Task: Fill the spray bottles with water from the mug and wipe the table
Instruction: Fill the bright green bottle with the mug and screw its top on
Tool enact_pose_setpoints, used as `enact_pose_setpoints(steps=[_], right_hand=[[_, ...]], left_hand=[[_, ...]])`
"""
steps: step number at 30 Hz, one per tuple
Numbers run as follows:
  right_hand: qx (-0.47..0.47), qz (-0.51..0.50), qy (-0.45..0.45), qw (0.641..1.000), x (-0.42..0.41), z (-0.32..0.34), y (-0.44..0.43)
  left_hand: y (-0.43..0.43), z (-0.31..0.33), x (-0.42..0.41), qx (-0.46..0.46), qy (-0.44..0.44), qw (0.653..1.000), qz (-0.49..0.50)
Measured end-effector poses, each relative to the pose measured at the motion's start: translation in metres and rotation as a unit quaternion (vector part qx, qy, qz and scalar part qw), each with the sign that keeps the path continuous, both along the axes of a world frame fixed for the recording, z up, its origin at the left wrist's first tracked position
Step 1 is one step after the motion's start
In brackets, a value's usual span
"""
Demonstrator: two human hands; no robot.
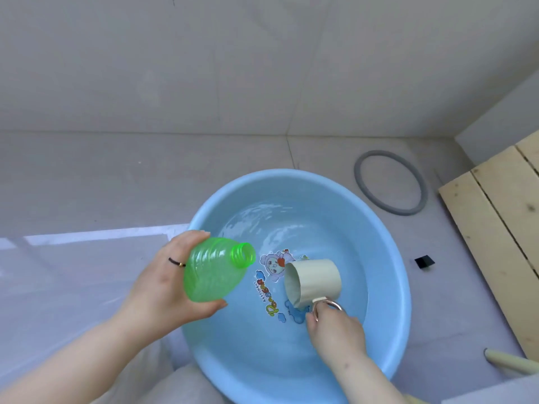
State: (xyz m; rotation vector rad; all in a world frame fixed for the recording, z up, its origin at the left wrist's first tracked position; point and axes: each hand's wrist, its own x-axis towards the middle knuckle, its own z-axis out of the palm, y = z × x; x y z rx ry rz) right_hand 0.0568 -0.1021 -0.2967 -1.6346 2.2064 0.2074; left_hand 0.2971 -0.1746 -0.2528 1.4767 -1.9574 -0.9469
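Both hands loaded, lower centre of frame: my left hand wraps the green bottle at its base, thumb under, fingers over, open neck pointing right over the blue basin. My right hand pinches the beige mug by its ring handle, mug tipped sideways. Right fingertips mostly hidden; mug fill unreadable. Bottle translucent, ribbed.

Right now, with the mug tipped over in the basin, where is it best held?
By its ring handle, coming from the near side, as the right hand does. The mug lies tilted with its mouth toward the left, and its handle sticks out on the near side. The wide, smooth body probably gives a poorer grip.
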Motion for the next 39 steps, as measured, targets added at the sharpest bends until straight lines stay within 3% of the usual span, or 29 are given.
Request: enact_pose_setpoints(steps=[4, 8, 11, 13, 17, 21, 32, 39], right_hand=[[0.080, -0.047, -0.057, 0.994, 0.005, -0.004, -0.007], [0.128, -0.055, -0.059, 0.988, 0.008, -0.002, -0.011], [0.114, -0.049, -0.059, 0.990, 0.012, -0.001, -0.008], [0.085, -0.089, -0.109, 0.986, 0.013, -0.001, -0.009], [-0.034, -0.233, -0.304, 0.923, 0.013, 0.004, -0.015], [-0.092, -0.300, -0.387, 0.867, 0.021, 0.018, -0.023], [-0.188, -0.192, -0.453, 0.850, 0.037, 0.080, -0.045], [-0.216, -0.134, -0.416, 0.873, 0.040, 0.096, -0.047]], left_hand=[[-0.001, -0.002, -0.001, 0.003, 0.007, 1.000, 0.016], [-0.005, -0.001, -0.002, -0.005, -0.011, 1.000, 0.024], [-0.009, 0.001, -0.002, 0.000, -0.014, 1.000, 0.022], [-0.012, 0.000, -0.001, 0.003, -0.010, 1.000, 0.025], [-0.018, -0.001, 0.001, 0.006, -0.002, 0.999, 0.032], [-0.024, 0.000, 0.001, 0.010, 0.001, 0.999, 0.038], [-0.032, 0.013, -0.009, 0.048, -0.057, 0.996, 0.041], [-0.034, 0.016, -0.012, 0.058, -0.077, 0.994, 0.041]])
